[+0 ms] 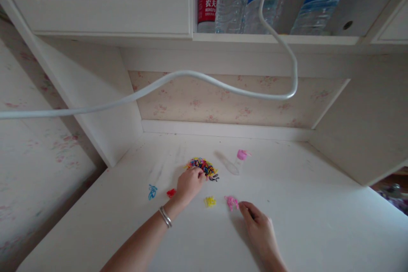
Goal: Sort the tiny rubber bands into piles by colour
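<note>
White tabletop (306,208), and the mixed band pile (204,166) sat around one o'clock from the nearer left hand (190,182); couldn't tell if that or the right hand (259,226) held anything.

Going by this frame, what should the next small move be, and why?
Probably the left hand should pick one small band out of the mixed pile: it is at that pile's near edge, and the pile mixes several colours, while the blue cluster, red cluster, yellow cluster and pink cluster lie apart. The right hand is at the pink one.
</note>
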{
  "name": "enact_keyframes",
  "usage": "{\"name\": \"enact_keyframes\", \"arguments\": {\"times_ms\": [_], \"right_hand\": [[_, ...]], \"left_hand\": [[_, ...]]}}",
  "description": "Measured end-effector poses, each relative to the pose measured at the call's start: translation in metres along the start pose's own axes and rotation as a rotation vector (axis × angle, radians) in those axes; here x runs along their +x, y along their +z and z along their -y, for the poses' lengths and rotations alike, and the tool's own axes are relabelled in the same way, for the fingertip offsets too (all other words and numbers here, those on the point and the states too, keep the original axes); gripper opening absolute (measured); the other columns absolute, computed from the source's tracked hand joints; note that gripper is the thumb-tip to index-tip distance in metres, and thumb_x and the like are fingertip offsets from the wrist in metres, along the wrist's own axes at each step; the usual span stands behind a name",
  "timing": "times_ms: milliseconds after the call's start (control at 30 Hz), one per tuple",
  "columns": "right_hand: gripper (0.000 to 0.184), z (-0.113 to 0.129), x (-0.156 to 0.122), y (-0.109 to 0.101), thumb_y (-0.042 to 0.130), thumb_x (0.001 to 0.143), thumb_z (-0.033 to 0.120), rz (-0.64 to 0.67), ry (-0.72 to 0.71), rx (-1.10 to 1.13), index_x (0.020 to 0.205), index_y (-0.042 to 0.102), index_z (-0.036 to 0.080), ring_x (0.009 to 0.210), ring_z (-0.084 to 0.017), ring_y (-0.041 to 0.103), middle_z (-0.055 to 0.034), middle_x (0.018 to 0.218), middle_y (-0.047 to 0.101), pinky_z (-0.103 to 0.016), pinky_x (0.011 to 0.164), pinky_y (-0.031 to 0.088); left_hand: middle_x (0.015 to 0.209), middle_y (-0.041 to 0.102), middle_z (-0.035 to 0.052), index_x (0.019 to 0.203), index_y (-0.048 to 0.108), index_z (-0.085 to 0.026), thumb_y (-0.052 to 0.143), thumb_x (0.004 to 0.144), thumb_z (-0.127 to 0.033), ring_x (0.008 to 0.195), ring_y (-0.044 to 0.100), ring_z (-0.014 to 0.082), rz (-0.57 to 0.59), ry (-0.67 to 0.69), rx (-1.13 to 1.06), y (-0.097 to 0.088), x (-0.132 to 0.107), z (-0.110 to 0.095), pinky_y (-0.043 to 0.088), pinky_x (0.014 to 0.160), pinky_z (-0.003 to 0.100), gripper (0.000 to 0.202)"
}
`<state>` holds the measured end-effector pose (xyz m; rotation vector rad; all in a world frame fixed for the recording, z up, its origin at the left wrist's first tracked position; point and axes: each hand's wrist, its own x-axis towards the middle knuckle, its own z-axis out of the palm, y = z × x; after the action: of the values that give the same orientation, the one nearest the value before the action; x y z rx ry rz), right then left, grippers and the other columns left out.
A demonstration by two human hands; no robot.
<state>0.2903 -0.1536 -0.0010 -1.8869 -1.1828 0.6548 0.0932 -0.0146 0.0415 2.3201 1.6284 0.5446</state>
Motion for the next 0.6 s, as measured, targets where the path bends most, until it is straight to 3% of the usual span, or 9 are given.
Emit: {"name": "enact_keyframes", "arguments": {"times_ms": [233, 433, 600], "right_hand": [[0.047, -0.001, -0.001, 0.002, 0.043, 0.083, 0.056, -0.011, -0.015, 0.013, 0.087, 0.071, 0.020, 0.069, -0.015, 0.061, -0.0004, 0.075, 0.070, -0.017, 0.059, 0.041], [0.046, -0.004, 0.002, 0.007, 0.041, 0.084, 0.056, -0.013, -0.010, -0.031, 0.085, 0.071, 0.021, 0.070, -0.016, 0.062, -0.0020, 0.074, 0.071, -0.018, 0.063, 0.042], [0.046, -0.001, 0.004, 0.007, 0.038, 0.085, 0.055, -0.004, 0.001, -0.081, 0.087, 0.071, 0.022, 0.069, -0.017, 0.062, -0.0023, 0.072, 0.071, -0.020, 0.063, 0.041]], "left_hand": [[0.083, 0.068, 0.0031, 0.086, 0.067, -0.019, 0.046, 0.089, -0.032, 0.074, 0.061, 0.0134, -0.113, 0.064, -0.257, -0.017, -0.029, 0.005, 0.044, 0.070, 0.023, 0.025], [0.077, 0.067, 0.0033, 0.083, 0.066, -0.019, 0.046, 0.088, -0.039, 0.068, 0.061, 0.0150, -0.110, 0.023, -0.441, -0.001, -0.063, 0.004, 0.045, 0.064, 0.024, 0.029], [0.079, 0.069, 0.0041, 0.081, 0.066, -0.020, 0.044, 0.090, -0.037, 0.070, 0.063, 0.0157, -0.090, -0.006, -0.502, 0.015, -0.077, 0.000, 0.046, 0.065, 0.024, 0.030]]}}
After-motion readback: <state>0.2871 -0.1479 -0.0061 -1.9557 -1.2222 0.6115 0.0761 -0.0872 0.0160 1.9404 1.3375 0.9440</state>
